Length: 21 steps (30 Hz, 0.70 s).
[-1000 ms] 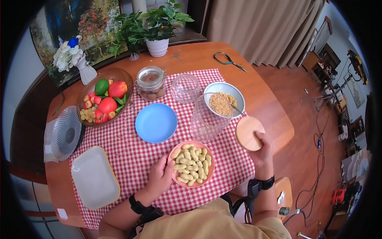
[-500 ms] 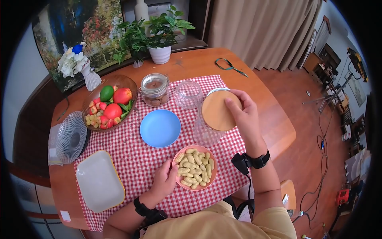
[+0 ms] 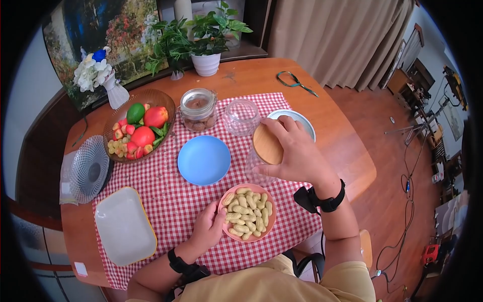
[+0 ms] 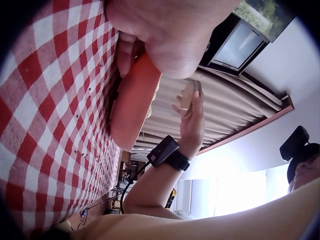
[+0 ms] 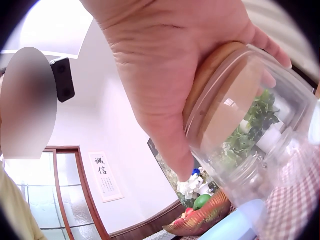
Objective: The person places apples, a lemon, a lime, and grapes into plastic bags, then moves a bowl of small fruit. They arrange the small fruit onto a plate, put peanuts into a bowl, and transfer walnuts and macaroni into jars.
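Observation:
In the head view my right hand point(image 3: 302, 156) grips the round wooden lid point(image 3: 266, 145), which lies over the mouth of a tall clear jar point(image 3: 255, 172). The right wrist view has the thumb and fingers spread around the lid point(image 5: 204, 77) and the upper jar point(image 5: 227, 117). My left hand point(image 3: 209, 226) holds the left edge of a pink bowl point(image 3: 273, 224) of peanuts point(image 3: 248, 214). Seen from the left wrist, the bowl point(image 4: 134, 102) stands on the checked cloth, fingers against its side. My right hand partly hides a white bowl point(image 3: 308, 123).
A blue plate point(image 3: 204, 160) lies left of the tall jar. Behind are a clasped jar point(image 3: 198, 110) and a small clear jar point(image 3: 240, 118). Farther left are a fruit bowl point(image 3: 168, 103), a ribbed glass dish point(image 3: 90, 168) and a white tray point(image 3: 126, 226).
My right hand has brought the wooden lid leftward from the table's right side onto the tall jar, its fingers now spread over the top. My left hand has stayed at the pink bowl.

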### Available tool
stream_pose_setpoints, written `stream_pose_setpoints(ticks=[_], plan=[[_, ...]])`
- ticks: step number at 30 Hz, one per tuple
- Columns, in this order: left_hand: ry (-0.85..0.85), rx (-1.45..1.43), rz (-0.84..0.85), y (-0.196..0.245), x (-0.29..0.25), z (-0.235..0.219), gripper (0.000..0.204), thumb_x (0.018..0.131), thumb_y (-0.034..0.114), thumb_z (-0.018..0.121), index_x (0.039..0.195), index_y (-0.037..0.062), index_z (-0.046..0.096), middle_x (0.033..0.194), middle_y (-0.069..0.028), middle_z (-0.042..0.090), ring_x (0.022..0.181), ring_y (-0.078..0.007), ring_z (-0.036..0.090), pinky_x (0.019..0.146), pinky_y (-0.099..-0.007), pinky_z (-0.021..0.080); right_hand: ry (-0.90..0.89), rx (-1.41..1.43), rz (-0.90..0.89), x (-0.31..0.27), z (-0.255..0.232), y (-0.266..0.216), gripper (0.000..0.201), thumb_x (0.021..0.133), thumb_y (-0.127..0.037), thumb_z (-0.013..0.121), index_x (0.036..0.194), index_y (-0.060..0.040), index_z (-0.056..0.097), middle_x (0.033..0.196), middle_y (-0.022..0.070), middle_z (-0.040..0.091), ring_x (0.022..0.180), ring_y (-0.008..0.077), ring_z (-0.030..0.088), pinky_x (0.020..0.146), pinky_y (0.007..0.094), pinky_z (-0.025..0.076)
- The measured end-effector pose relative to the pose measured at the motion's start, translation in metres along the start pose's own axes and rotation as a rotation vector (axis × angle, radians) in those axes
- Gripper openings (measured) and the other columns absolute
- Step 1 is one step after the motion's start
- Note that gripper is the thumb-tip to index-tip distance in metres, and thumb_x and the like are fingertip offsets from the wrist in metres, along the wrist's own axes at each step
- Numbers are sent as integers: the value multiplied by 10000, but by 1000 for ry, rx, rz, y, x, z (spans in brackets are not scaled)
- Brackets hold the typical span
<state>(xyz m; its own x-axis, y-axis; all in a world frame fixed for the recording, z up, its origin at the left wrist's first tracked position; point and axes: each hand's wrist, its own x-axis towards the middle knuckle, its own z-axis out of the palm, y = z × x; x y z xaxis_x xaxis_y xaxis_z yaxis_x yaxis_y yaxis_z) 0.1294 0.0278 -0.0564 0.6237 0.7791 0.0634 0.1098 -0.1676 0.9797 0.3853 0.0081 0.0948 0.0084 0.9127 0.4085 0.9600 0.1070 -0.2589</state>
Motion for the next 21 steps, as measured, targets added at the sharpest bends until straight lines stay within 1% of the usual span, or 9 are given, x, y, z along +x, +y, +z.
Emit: stream_pose_setpoints(ticks=[1,3,9,13,15,17,19,20,21], plan=[[3,-22,2,-1,0,1,273,959,139,467,1143,-51,534,941,-187,663,827,-234,666,706,-346,510,-3,2,1,1,1,0,828,624,-438,804,1284,-51,486,1091,216,533,1015,402,538,867,466,462],[5,-44,4,-1,0,1,276,958,136,468,1148,-54,533,957,-192,662,844,-237,666,715,-345,511,-21,-8,5,2,1,1,831,603,-382,800,1294,-67,464,1044,194,532,964,389,542,842,465,468],[-10,-48,-25,-1,-1,-1,276,959,134,469,1150,-56,529,957,-196,661,855,-240,665,728,-342,510,-45,9,41,0,-1,-2,787,626,-378,780,1284,-71,477,1044,187,535,957,381,545,825,455,476],[3,-23,19,-4,-1,0,277,961,142,471,1148,-53,528,936,-191,658,829,-248,662,710,-341,507,-81,-26,0,-1,-7,-5,779,632,-381,772,1285,-70,483,1043,187,535,957,378,546,825,451,477],[6,-20,35,-4,-1,1,277,961,147,473,1145,-53,528,928,-189,657,815,-251,661,699,-343,506,-184,-30,87,0,-10,-8,795,626,-362,785,1306,-98,467,1126,172,523,1056,366,530,897,453,455],[-2,-28,-8,-4,-1,0,265,956,146,480,1132,-44,536,926,-182,659,798,-256,660,686,-347,503,-176,-26,91,-1,-10,-8,798,624,-351,789,1308,-95,465,1130,177,520,1057,370,529,900,450,452],[1,-22,-1,-15,0,2,260,953,145,483,1126,-40,540,925,-181,659,793,-254,659,683,-348,502,-171,-23,82,-2,-10,-8,801,623,-340,792,1310,-93,462,1134,182,518,1058,374,528,904,447,449],[3,-18,-4,-18,0,2,255,950,143,487,1120,-37,544,923,-180,659,789,-252,659,680,-350,502,-113,14,70,-6,-10,-8,783,625,-335,787,1298,-80,478,1097,193,523,1014,379,537,876,447,460],[4,9,-8,-11,-1,0,250,948,140,484,1117,-33,549,912,-178,660,789,-252,660,680,-349,501,-56,50,59,-10,-11,-8,766,628,-331,782,1286,-67,494,1059,203,529,969,384,547,848,446,471]])
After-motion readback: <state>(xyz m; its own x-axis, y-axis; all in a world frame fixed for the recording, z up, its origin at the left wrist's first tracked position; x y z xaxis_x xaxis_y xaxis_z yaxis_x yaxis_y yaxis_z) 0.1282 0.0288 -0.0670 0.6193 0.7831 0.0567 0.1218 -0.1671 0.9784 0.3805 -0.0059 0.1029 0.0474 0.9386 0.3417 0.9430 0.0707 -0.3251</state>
